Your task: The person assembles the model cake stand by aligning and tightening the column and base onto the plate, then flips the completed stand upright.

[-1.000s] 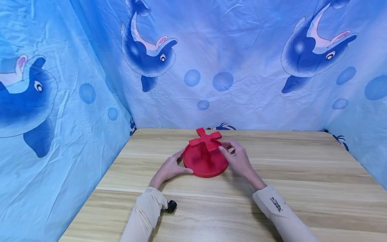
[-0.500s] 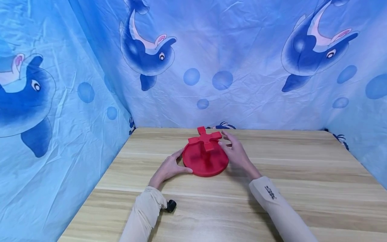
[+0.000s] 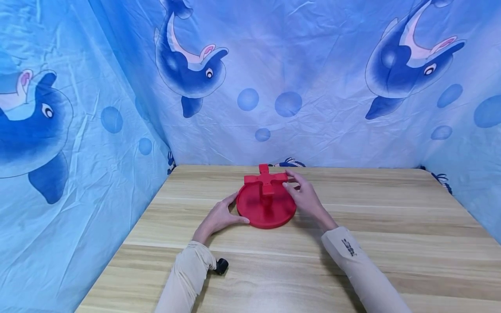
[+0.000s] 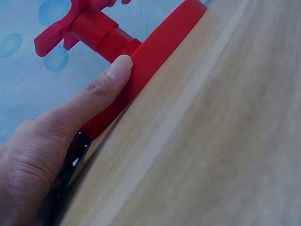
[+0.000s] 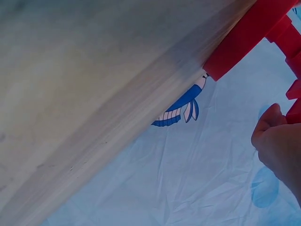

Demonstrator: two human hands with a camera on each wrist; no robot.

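Observation:
A red stand has a round, rimmed base (image 3: 254, 215) on the table, with a short upright post (image 3: 267, 201) and a cross-shaped top (image 3: 265, 178). My left hand (image 3: 219, 217) grips the base's left side, thumb along the near rim; in the left wrist view that thumb (image 4: 101, 87) presses the rim, and its other fingers are hidden. At the right arm of the cross, my right hand (image 3: 307, 200) pinches the end between thumb and forefinger. The right wrist view shows the curled right hand (image 5: 280, 143) against the red top, mostly cut off by the frame edge.
The wooden table (image 3: 375, 217) extends around the stand. Blue cloth with dolphins (image 3: 328, 139) hangs behind it and at both sides. A small black device (image 3: 222, 266) sits by the left cuff.
The cross-shaped top has turned clockwise as seen from above. My right hand has shifted from its near arm to its right arm. My left hand stays on the base.

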